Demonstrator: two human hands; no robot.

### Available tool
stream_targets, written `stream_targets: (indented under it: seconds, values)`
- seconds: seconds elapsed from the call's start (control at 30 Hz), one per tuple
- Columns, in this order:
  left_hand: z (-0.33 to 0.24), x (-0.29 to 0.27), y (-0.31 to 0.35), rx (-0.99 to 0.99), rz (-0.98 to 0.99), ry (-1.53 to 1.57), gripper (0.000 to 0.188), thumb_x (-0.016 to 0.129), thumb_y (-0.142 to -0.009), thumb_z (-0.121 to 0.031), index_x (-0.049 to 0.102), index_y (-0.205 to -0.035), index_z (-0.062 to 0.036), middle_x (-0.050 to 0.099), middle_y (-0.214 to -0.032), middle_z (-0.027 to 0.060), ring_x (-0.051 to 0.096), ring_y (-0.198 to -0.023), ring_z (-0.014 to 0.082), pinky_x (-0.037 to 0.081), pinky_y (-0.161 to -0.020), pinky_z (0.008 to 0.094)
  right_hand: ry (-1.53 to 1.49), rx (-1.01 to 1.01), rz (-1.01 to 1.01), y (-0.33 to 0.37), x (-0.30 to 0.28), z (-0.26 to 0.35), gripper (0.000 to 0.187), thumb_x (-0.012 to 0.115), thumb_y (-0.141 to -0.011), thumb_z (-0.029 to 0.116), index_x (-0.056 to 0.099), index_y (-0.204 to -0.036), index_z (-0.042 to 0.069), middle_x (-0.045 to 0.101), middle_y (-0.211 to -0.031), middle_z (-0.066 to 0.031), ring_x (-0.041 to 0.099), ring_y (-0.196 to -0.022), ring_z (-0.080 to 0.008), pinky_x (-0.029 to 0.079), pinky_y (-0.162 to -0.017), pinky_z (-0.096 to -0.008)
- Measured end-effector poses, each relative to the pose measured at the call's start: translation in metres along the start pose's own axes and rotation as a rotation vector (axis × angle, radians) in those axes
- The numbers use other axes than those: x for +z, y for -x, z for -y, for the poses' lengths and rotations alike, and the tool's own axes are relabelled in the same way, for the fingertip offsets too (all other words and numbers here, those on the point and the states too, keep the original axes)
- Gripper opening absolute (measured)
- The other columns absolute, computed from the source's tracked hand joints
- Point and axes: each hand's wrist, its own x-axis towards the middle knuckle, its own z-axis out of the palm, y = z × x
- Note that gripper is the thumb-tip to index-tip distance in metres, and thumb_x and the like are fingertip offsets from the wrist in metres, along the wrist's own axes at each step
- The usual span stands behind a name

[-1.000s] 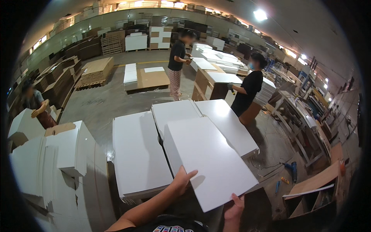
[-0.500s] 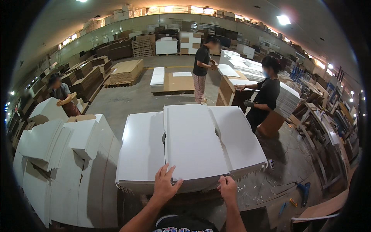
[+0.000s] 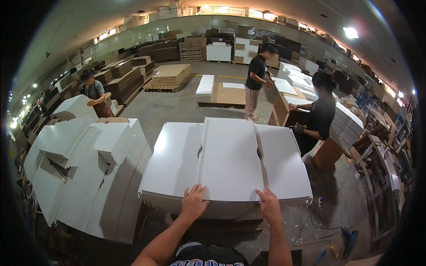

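In front of me stand three stacks of white panels side by side, with notches along their touching sides. The middle stack (image 3: 230, 155) rises a little above the left stack (image 3: 173, 155) and the right stack (image 3: 284, 159). My left hand (image 3: 193, 204) is open, its fingers spread across the near edge of the middle stack's top panel, towards the left corner. Close to the right corner of that edge rests my right hand (image 3: 269, 205), also open, with its fingers stretched over the panel. Neither hand is wrapped around anything I can make out.
White panels in stepped stacks (image 3: 88, 173) fill my left. A person (image 3: 95, 93) works behind them. Two more people, one in patterned trousers (image 3: 252, 95) and one in a black shirt (image 3: 321, 115), stand at panels ahead right. A blue power tool (image 3: 350, 241) lies on the floor.
My right hand has opened from a closed shape and laid its fingers on the panel's edge. My left hand has settled along the same edge. The view has turned slightly left.
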Motion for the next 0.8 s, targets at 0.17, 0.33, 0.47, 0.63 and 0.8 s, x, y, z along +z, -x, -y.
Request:
stream_targets:
  seconds: [0.17,0.33,0.47,0.63,0.8]
  values:
    - [0.002,-0.007,-0.008,-0.004,-0.019,0.028,0.074,0.093,-0.094,-0.038,0.069,-0.158,-0.0095,0.067,-0.162,0.0156,0.054,-0.16,0.0292,0.037,-0.133,0.0601,-0.261,0.092,-0.025,-0.009,-0.002,0.0,0.058,0.078,-0.093,-0.004,0.075,-0.15,0.01,0.072,-0.15,-0.0238,0.065,-0.143,-0.045,0.055,-0.118,-0.0471]
    - [0.011,0.0,-0.017,0.042,-0.075,0.056,0.052,0.087,-0.097,-0.027,0.073,-0.143,-0.0062,0.073,-0.146,0.0178,0.06,-0.152,0.0311,0.038,-0.131,0.0632,-0.234,0.216,0.034,-0.012,0.011,-0.002,0.065,0.076,-0.092,-0.007,0.073,-0.154,0.013,0.064,-0.164,-0.0243,0.06,-0.153,-0.0447,0.052,-0.126,-0.0479]
    - [0.019,0.006,-0.009,0.054,-0.12,-0.006,0.043,0.076,-0.098,-0.011,0.07,-0.14,-0.0053,0.072,-0.147,0.017,0.061,-0.148,0.0383,0.038,-0.126,0.0707,-0.095,0.207,-0.011,-0.013,0.034,0.012,0.059,0.061,-0.1,-0.009,0.068,-0.158,0.004,0.06,-0.167,-0.032,0.057,-0.158,-0.0474,0.052,-0.127,-0.0485]
    - [0.052,-0.03,0.028,0.028,-0.327,0.192,0.043,0.081,-0.103,-0.022,0.074,-0.142,-0.0058,0.075,-0.146,0.0185,0.065,-0.144,0.036,0.043,-0.127,0.0624,0.14,0.275,0.04,-0.001,0.029,0.05,0.048,0.065,-0.109,0.015,0.072,-0.156,0.005,0.062,-0.165,-0.0297,0.058,-0.153,-0.0464,0.046,-0.129,-0.0513]
    - [0.197,-0.175,0.095,-0.257,-0.945,0.11,0.046,0.087,-0.1,-0.022,0.075,-0.142,-0.0083,0.08,-0.135,0.0157,0.074,-0.129,0.0369,0.055,-0.115,0.0521,0.223,0.014,-0.172,-0.028,0.083,0.132,0.036,0.068,-0.11,0.013,0.079,-0.144,0.004,0.069,-0.154,-0.029,0.067,-0.14,-0.0453,0.054,-0.12,-0.0531]
